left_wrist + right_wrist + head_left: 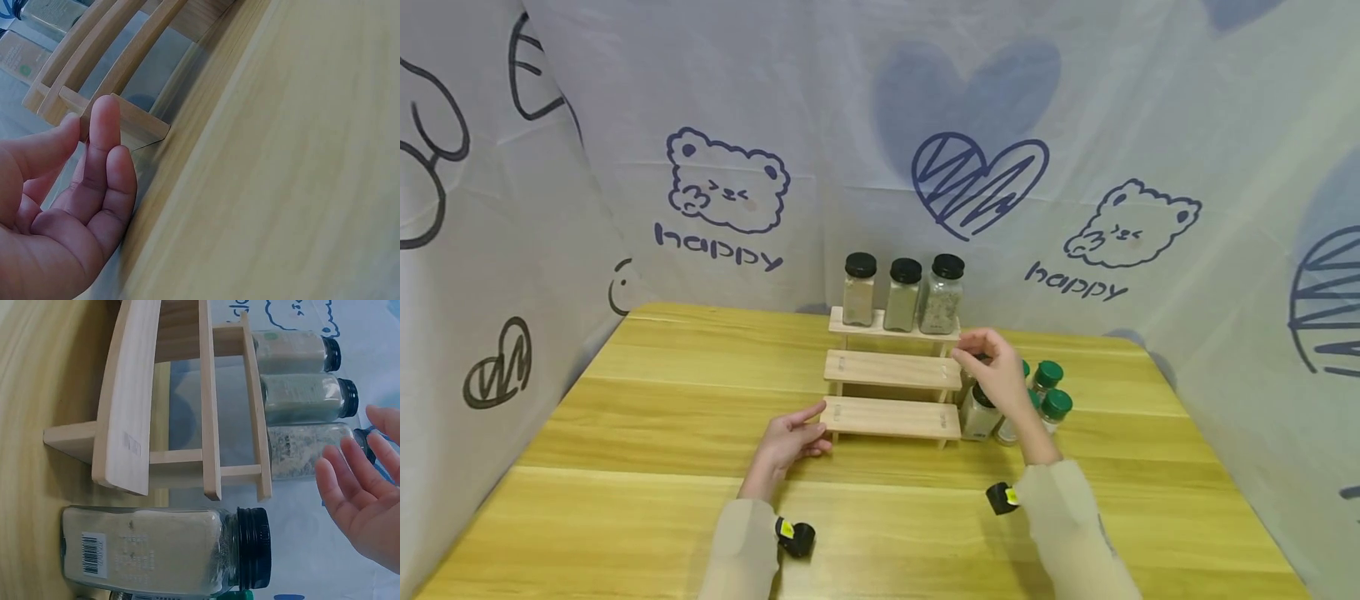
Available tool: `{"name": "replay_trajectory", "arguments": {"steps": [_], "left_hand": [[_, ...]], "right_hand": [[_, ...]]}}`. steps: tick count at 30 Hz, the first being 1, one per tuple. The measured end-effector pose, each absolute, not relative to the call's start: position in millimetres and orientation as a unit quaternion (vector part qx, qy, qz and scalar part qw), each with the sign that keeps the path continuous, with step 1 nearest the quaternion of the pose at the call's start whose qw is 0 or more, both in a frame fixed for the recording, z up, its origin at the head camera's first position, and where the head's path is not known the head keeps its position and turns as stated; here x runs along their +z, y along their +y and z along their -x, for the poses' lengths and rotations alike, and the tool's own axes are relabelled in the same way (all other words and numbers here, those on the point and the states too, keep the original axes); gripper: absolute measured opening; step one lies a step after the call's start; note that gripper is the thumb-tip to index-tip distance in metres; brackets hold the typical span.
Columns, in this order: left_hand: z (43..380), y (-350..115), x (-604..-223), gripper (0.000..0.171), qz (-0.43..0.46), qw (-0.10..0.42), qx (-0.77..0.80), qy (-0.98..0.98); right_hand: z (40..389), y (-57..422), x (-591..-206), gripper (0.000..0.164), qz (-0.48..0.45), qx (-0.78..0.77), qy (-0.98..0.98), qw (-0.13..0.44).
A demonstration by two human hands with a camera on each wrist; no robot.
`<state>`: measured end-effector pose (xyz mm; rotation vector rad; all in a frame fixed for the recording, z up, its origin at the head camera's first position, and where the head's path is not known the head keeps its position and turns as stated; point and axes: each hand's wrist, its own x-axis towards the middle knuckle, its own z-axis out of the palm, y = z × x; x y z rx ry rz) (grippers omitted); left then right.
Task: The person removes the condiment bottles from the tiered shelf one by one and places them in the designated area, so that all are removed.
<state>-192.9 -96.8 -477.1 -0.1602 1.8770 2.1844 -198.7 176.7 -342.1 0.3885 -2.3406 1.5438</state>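
A three-tier wooden step rack (891, 417) stands on the table. On its top tier three square glass spice jars with black lids are lined up: a beige one (858, 302), a greenish one (901, 307) and a speckled one (940, 307). My left hand (786, 442) pinches the left end of the lowest tier between thumb and fingers, as the left wrist view confirms. Beside the rack's right end hovers my right hand (1000, 375). Its fingers are loosely bent and hold nothing, close to the speckled jar in the right wrist view.
Right of the rack, below my right hand, stands a black-lidded jar of pale powder (150, 550). Several green-lidded jars (1056, 405) cluster beside it, partly hidden by the right hand and forearm. A printed cloth (820, 125) hangs behind the wooden table (647, 467).
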Motion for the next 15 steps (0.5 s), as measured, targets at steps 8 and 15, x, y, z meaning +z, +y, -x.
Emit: {"name": "replay_trajectory", "arguments": {"steps": [8,15], "left_hand": [[193,-97,-477,0.043,0.052,0.129,0.754,0.642],[193,-97,-476,0.043,0.053,0.130,0.754,0.642]], "right_hand": [[230,183,-352,0.025,-0.118,0.550,-0.804,0.191],[253,185,-354,0.033,-0.125,0.543,-0.800,0.222]]}}
